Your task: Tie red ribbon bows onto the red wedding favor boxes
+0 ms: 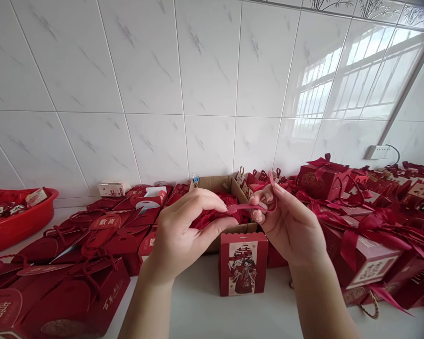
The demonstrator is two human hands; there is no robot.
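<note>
A red ribbon (245,206) is stretched between my two hands, above a cardboard box. My left hand (189,226) pinches one end of it between thumb and fingertips. My right hand (289,219) grips the other part, and the strip loops around its fingers with a tip sticking up. Just below stands a small red gift box (243,263) upright, with a printed figure in a robe on its front. Behind my hands, the open cardboard box (212,182) holds a heap of red ribbons (229,200), partly hidden by my fingers.
Red gift boxes with rope handles (116,278) crowd the left side. On the right, boxes tied with ribbon bows (360,245) are piled high. A red plastic basin (31,221) with wrapped packets sits far left. Behind everything rises a tiled wall (155,70) with a socket strip (377,151).
</note>
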